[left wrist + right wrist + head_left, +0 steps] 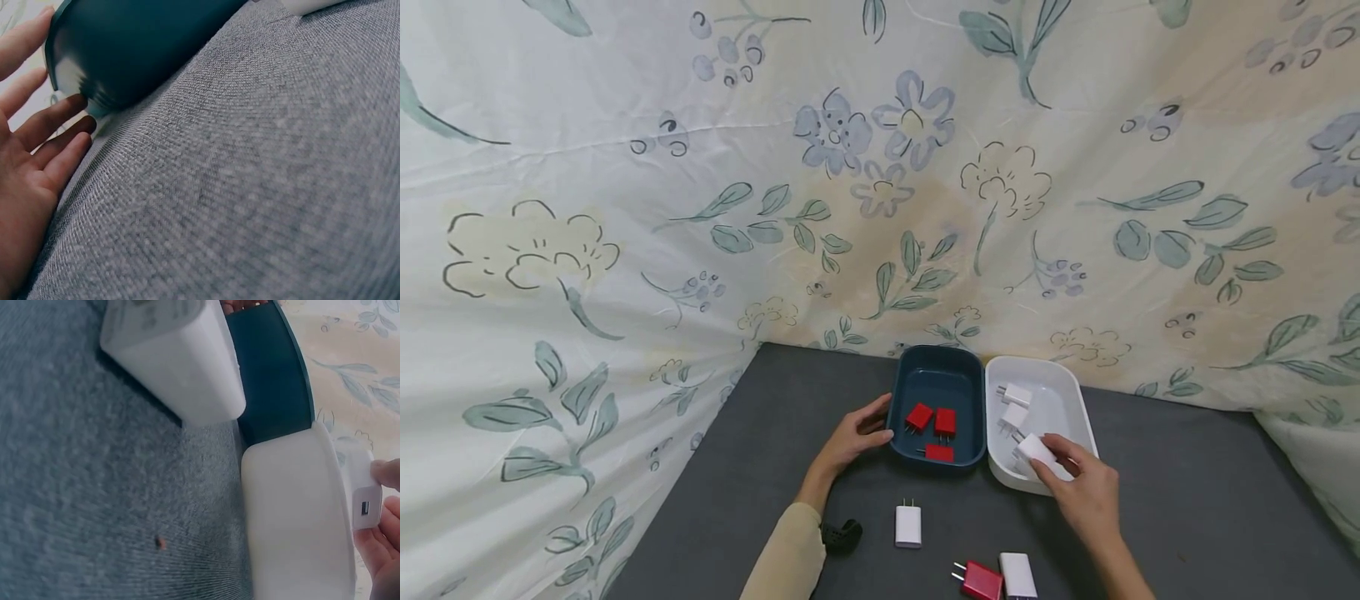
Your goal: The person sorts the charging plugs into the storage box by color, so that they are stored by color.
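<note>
Right hand [1086, 492] pinches a white charger [1037, 451] over the white tray [1070, 400]; left hand [853, 435], fingers spread, touches the blue tray [937, 367].

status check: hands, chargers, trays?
Right hand pinches a white charger over the white tray, two white ones inside. Left hand rests open against the blue tray, three red inside. Nothing blocking.

Surface: grey cloth-covered table [1187, 492].
On it: blue tray [937, 379], white tray [1060, 400], two white chargers [907, 525], one red charger [979, 580].
</note>
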Demonstrator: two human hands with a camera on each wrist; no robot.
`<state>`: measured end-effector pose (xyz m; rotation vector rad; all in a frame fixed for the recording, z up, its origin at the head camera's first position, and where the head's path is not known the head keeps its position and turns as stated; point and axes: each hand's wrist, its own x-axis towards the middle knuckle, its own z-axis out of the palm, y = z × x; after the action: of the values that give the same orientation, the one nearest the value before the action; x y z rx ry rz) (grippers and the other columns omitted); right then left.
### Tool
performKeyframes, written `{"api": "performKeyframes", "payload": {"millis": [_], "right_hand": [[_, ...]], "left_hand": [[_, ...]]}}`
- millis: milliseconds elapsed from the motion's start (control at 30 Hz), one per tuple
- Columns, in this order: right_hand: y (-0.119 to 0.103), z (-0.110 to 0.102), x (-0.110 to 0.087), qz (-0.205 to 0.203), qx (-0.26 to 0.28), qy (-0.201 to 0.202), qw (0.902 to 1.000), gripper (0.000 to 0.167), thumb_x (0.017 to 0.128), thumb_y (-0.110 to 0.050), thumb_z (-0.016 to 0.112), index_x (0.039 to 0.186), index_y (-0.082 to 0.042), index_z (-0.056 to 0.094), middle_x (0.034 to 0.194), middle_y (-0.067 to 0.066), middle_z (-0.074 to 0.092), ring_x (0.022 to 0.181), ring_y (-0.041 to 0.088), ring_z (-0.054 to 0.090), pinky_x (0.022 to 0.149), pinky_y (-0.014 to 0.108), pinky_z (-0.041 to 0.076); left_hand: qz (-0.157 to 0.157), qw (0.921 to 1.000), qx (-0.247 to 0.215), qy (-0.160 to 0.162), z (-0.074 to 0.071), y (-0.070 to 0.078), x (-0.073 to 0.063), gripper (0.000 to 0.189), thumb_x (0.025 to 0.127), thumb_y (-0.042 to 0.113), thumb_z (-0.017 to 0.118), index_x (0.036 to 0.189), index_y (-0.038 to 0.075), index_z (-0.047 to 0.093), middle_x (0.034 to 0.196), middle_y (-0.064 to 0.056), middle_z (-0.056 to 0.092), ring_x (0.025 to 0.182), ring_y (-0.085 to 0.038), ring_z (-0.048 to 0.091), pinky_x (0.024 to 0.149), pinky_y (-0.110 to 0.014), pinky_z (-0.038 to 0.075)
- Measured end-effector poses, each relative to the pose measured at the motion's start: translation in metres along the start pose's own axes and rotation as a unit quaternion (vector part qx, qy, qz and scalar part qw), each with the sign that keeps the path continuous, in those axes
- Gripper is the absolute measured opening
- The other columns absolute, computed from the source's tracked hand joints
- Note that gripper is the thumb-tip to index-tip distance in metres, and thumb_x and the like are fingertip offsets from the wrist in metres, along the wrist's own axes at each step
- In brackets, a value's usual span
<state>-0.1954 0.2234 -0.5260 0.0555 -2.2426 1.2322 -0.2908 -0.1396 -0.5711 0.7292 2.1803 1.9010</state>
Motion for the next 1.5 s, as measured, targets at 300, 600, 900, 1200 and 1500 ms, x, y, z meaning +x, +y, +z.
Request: {"api": "performKeyframes", "payload": {"millis": [300,600,900,1200,1500], "right_hand": [[0.007,-0.001,0.001,0.009,-0.026,0.026,0.9993,0.042,0.061,0.006,0.087,0.1,0.002,0.073,0.098,0.018,0.074,0.082,-0.029,0.051,0.072,-0.002,0.046],[0.011,-0.004,0.011,0.003,-0.084,0.041,0.9956,0.041,0.061,0.0,0.089,0.1,0.0,0.075,0.098,0.016,0.075,0.081,-0.031,0.045,0.071,-0.007,0.039],[0.011,-0.006,0.019,0.017,-0.105,0.043,0.9933,0.04,0.064,-0.002,0.088,0.101,-0.002,0.074,0.097,0.015,0.075,0.078,-0.002,0.067,0.069,-0.008,0.037],[0.015,-0.009,0.026,0.027,-0.108,0.057,0.9921,0.04,0.066,-0.003,0.087,0.103,-0.001,0.074,0.102,0.016,0.075,0.079,-0.026,0.049,0.071,-0.008,0.036],[0.016,-0.01,0.031,0.058,-0.118,0.063,0.9893,0.04,0.07,-0.006,0.086,0.108,-0.002,0.073,0.108,0.015,0.074,0.086,0.018,0.073,0.072,-0.009,0.033]], "left_hand": [[-0.001,0.9999,0.007,0.011,0.001,-0.005,-0.001,0.065,0.093,0.018,0.066,0.151,0.012,0.037,0.153,-0.014,0.042,0.141,-0.031,0.04,0.116,-0.053,0.032],[-0.009,0.9999,-0.003,0.007,0.001,0.002,-0.001,0.066,0.092,0.013,0.066,0.151,0.008,0.035,0.154,-0.017,0.039,0.142,-0.033,0.038,0.117,-0.054,0.029],[-0.013,0.9998,-0.011,-0.009,0.001,0.027,-0.005,0.07,0.092,0.012,0.066,0.151,0.001,0.031,0.152,-0.026,0.038,0.142,-0.04,0.036,0.116,-0.057,0.029],[-0.024,0.9996,-0.014,-0.008,0.002,0.026,-0.005,0.07,0.092,0.014,0.067,0.151,0.004,0.032,0.153,-0.021,0.039,0.143,-0.034,0.037,0.117,-0.053,0.03],[-0.03,0.9995,-0.009,-0.008,0.001,0.028,-0.004,0.068,0.092,0.012,0.066,0.151,0.005,0.032,0.153,-0.021,0.038,0.143,-0.035,0.037,0.117,-0.054,0.029]]}}
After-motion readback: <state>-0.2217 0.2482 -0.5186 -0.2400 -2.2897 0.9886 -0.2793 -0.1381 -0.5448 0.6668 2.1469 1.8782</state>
